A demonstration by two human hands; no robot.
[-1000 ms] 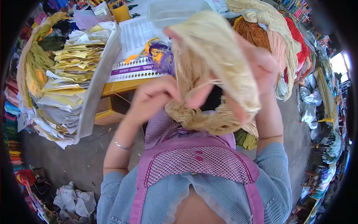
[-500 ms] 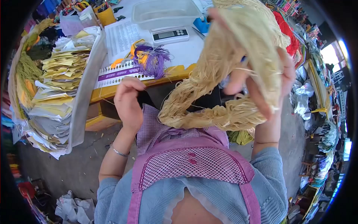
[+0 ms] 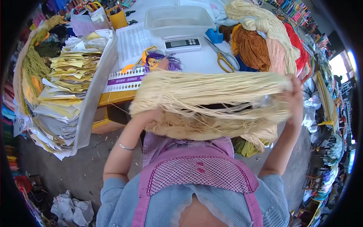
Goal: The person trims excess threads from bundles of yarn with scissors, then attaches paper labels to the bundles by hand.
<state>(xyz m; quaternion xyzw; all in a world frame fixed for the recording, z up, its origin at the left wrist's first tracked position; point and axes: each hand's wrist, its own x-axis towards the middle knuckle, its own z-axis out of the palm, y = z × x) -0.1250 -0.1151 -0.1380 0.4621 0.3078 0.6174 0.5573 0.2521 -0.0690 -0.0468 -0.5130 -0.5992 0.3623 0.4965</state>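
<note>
A loop of cream yarn, a skein (image 3: 211, 89), is stretched sideways between my two hands above my lap. My left hand (image 3: 153, 114) is in the skein's left end, with most of its fingers covered by strands. At the other end my right hand (image 3: 295, 99) grips the yarn, slightly blurred. Between the upper and lower strands a dark gap shows. Some lower strands hang loose towards my checked apron (image 3: 200, 166).
On the table (image 3: 189, 62) are a digital scale (image 3: 182, 44) bearing a clear plastic tub (image 3: 179, 20), yellow-handled scissors (image 3: 223, 56), a purple thread bundle (image 3: 160, 59) and a punched card (image 3: 123, 80). Brown yarn (image 3: 252, 49) lies right; a paper-filled holder (image 3: 94, 81) stands left.
My left hand, apart from the yarn earlier, has moved into the skein. My right hand has lowered it and drawn it out sideways. Brown yarn and scissors are now uncovered.
</note>
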